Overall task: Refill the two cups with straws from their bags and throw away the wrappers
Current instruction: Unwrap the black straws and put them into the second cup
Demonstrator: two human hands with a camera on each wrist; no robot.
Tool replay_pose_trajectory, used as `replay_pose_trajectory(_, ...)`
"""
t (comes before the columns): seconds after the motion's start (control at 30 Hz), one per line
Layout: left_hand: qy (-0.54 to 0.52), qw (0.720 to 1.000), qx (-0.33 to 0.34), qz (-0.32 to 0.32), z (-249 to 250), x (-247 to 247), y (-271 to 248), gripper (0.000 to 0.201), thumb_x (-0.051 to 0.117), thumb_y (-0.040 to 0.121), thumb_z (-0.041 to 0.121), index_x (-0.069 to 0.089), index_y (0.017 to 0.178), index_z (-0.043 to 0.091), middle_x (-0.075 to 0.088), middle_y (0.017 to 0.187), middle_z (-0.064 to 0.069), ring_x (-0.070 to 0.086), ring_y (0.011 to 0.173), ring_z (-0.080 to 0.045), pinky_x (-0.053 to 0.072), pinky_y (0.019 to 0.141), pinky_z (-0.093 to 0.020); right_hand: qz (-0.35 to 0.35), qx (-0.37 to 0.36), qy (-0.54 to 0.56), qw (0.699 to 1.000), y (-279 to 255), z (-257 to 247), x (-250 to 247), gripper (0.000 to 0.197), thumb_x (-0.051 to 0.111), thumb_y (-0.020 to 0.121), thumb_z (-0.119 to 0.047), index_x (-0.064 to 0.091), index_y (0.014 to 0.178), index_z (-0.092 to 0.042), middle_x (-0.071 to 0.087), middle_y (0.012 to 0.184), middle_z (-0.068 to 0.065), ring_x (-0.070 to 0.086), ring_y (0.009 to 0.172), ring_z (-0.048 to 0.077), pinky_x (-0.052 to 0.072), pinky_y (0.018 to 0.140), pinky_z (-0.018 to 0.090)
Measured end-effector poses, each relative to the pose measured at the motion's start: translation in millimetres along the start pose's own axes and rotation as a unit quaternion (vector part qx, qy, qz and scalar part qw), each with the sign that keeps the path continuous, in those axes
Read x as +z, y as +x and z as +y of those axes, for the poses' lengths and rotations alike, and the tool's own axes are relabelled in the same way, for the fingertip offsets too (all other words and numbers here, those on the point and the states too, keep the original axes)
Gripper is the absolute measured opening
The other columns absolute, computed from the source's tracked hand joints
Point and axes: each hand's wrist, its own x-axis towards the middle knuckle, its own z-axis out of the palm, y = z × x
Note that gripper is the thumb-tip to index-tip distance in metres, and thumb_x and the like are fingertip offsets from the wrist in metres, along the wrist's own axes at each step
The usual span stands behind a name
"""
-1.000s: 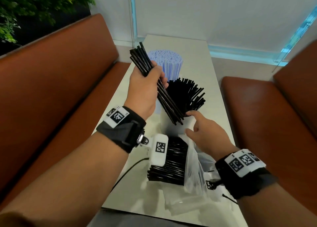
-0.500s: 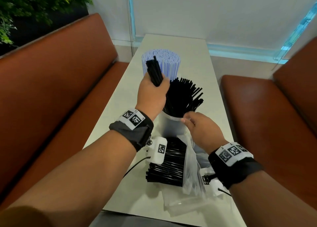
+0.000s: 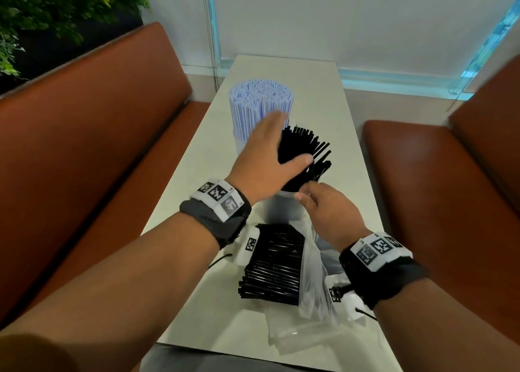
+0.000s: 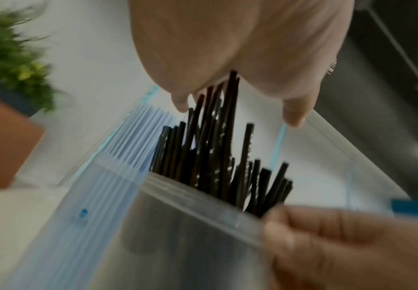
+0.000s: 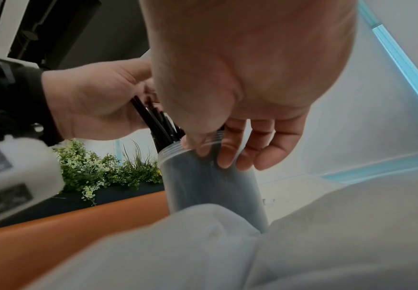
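Observation:
A translucent cup (image 3: 277,211) stands mid-table, packed with black straws (image 3: 308,149). My left hand (image 3: 266,153) lies flat on the straw tops, fingers straight and thumb across them; the left wrist view shows the palm (image 4: 240,58) pressing on the black straws (image 4: 218,141). My right hand (image 3: 319,207) grips the cup's near rim, thumb and fingers curled on the cup wall (image 5: 203,186). Behind it a second cup holds blue-and-white straws (image 3: 261,101). More black straws (image 3: 274,267) lie in an opened clear bag (image 3: 311,284) near the table's front edge.
The narrow pale table (image 3: 318,79) runs between two brown bench seats, one on the left (image 3: 98,135) and one on the right (image 3: 439,186). An empty clear wrapper (image 3: 298,332) lies at the front edge. Green plants (image 3: 50,8) stand behind the left bench.
My left hand lowered its bundle of black straws into the cup, let go and now lies flat on the tops. My right hand moved in and gripped the cup rim.

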Motion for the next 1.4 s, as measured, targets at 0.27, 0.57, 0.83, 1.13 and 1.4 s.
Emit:
replay_pose_trajectory(0.27,0.233,0.965,0.112,-0.036,-9,18,-2,0.073,0.054,0.095,0.05,0.032,0.154,0.011,0.03,0.16,-0.013,0.026,0.147,-0.029,0.02,0.121,-0.047,0.012,-0.022,0.023,0.999,-1,0,-1,0.029,0.038,0.101,-0.056,0.056,0.1,-0.033,0.057,0.089,-0.008,0.057,0.082,0.016,0.051,0.072,0.042)
replay_pose_trajectory(0.57,0.087,0.989,0.107,0.057,-9,-2,-24,0.066,0.072,0.081,0.046,0.052,0.138,0.02,0.046,0.136,-0.003,0.049,0.124,-0.024,0.041,0.106,-0.042,0.063,-0.017,0.012,0.998,-19,-15,-11,0.017,0.043,0.101,-0.054,0.054,0.108,-0.042,0.056,0.08,-0.016,0.055,0.071,0.002,0.039,0.057,0.026)
replay_pose_trajectory(0.83,0.039,0.988,-0.05,-0.139,-20,22,-98,0.032,0.058,0.091,0.053,0.056,0.116,0.034,0.056,0.104,0.014,0.058,0.095,-0.007,0.05,0.08,-0.027,-0.102,0.177,-0.186,0.961,-46,-21,9,0.06,0.043,0.078,-0.083,0.049,0.096,-0.026,0.054,0.078,-0.009,0.051,0.07,0.018,0.026,0.051,0.03)
replay_pose_trajectory(1.13,0.193,0.915,0.047,-0.351,-22,87,-117,0.071,0.057,0.095,0.05,0.036,0.153,0.016,0.042,0.15,-0.005,0.039,0.133,-0.027,0.037,0.11,-0.044,-0.091,0.179,-0.162,0.966,-45,-25,-7,0.02,0.049,0.09,-0.035,0.056,0.079,-0.02,0.055,0.073,-0.005,0.052,0.065,0.018,0.028,0.052,0.028)
replay_pose_trajectory(1.4,0.218,0.91,0.074,-0.343,-17,98,-111,0.043,0.052,0.099,0.038,0.052,0.132,0.01,0.056,0.121,-0.009,0.054,0.109,-0.029,0.047,0.088,-0.041,-0.085,0.167,-0.154,0.97,-47,-23,-17,0.022,0.047,0.09,-0.032,0.055,0.076,-0.017,0.06,0.074,-0.001,0.054,0.064,0.016,0.03,0.052,0.028)
